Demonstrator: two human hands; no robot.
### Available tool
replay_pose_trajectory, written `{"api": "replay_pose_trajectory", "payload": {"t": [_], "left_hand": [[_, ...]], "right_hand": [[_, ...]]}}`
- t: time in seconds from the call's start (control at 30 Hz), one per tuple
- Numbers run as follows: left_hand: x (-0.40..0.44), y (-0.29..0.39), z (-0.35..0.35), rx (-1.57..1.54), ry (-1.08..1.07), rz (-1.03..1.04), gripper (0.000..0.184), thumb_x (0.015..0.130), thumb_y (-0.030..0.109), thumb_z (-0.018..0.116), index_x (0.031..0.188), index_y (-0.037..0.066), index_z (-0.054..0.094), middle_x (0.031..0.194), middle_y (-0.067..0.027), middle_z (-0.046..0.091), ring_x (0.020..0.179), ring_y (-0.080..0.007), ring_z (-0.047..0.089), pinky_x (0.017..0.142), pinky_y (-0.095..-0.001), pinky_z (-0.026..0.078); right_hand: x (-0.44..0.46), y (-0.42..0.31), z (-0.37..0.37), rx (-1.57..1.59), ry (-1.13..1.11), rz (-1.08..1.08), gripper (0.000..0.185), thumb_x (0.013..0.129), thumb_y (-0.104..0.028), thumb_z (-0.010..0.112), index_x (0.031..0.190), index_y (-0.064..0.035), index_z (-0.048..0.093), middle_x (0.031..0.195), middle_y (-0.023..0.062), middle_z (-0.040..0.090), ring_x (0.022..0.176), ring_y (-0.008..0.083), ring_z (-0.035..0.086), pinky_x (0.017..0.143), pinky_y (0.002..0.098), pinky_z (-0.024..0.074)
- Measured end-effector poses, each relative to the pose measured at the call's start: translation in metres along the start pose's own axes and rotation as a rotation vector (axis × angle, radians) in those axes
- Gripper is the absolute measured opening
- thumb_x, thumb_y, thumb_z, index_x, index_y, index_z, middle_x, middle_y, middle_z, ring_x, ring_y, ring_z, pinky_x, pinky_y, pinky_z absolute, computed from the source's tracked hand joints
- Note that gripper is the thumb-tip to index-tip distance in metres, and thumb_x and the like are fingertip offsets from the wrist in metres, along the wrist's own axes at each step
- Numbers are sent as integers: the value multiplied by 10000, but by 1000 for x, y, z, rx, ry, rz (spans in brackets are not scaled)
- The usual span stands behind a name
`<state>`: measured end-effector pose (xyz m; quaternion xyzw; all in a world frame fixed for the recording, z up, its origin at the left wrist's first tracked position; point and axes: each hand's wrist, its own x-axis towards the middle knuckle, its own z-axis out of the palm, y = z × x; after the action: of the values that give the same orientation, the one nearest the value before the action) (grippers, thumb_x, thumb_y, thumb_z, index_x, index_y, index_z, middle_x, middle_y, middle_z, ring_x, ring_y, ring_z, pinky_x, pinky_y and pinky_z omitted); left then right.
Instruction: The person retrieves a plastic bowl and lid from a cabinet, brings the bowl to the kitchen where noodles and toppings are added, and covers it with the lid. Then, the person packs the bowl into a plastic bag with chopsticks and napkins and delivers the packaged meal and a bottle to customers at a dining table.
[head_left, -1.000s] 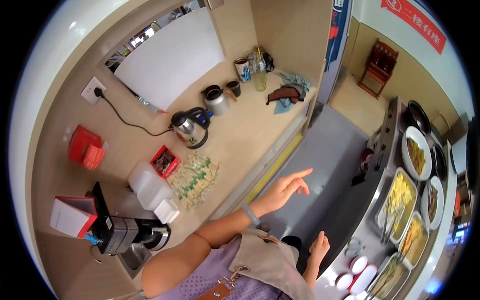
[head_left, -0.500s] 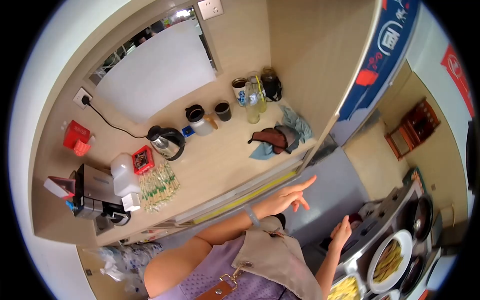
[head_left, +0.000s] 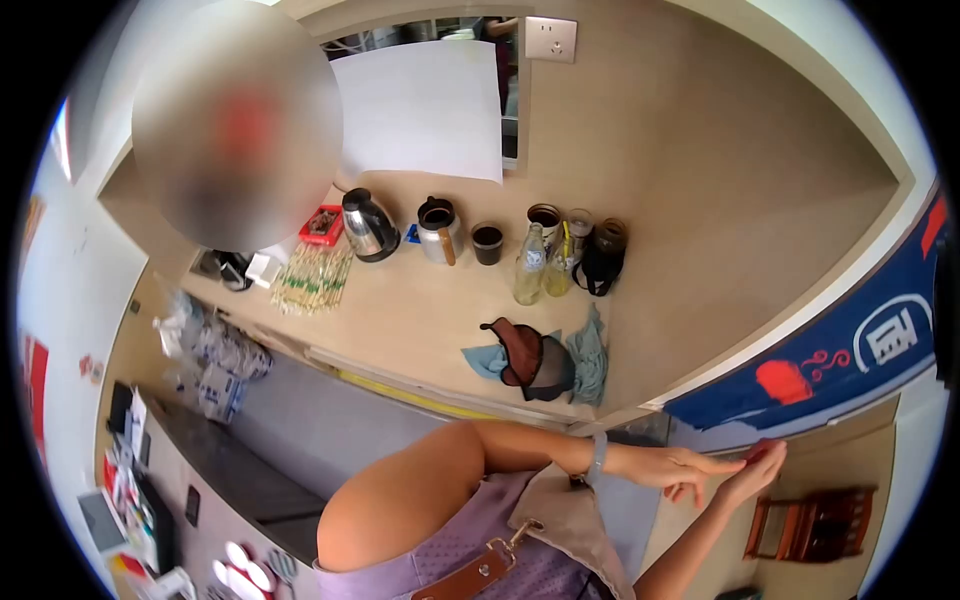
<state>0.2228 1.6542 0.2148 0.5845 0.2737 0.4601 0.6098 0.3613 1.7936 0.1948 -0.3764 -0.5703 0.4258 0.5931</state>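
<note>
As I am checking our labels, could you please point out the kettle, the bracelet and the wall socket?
Kettle [head_left: 368, 232]: head view, on its metal body.
Bracelet [head_left: 599, 456]: head view, on its visible band.
Wall socket [head_left: 551, 40]: head view, on its faceplate.

This appears to be a small eatery, seen at its serving side. Along the far bench stand a steel kettle, a jug, a dark cup and a glass bottle. To their left lies a spread of slim packets (wrapped chopsticks, by the look of them), in quantity enough for many diners. A wall opening sits behind, and at right hangs a blue printed banner of shop-sign kind.
</note>
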Motion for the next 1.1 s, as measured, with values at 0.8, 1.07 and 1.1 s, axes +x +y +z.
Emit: {"api": "replay_pose_trajectory", "payload": {"t": [0.8, 1.07, 1.1], "left_hand": [[157, 45, -134, 939, 1980, 740, 802, 852, 40, 550, 1414, 128, -15, 1264, -196, 363, 971, -185, 500, 709, -275, 508], [192, 63, -190, 1079, 1923, 1234, 714, 922, 289, 434, 1390, 317, -105, 1413, -174, 215, 1110, -396, 473, 579, -364, 538], [192, 67, -210, 1251, 1785, 1274, 686, 922, 320, 419, 1394, 330, -78, 1424, -161, 203, 1153, -433, 425, 659, -424, 545]], "right_hand": [[381, 23, 17, 1300, -1269, 256, 601, 759, -609, 559, 1028, -73, 519, 623, 9, 428, 554, 118, 367, 563, 264, 295], [457, 27, 86, 1558, -1047, 128, 358, 855, -340, 569, 590, -139, 436, 449, -22, 474, 356, 70, 408, 460, 223, 325], [468, 25, 98, 1595, -989, 119, 309, 842, -196, 577, 576, -130, 435, 440, -19, 490, 339, 71, 403, 415, 215, 314]]}}
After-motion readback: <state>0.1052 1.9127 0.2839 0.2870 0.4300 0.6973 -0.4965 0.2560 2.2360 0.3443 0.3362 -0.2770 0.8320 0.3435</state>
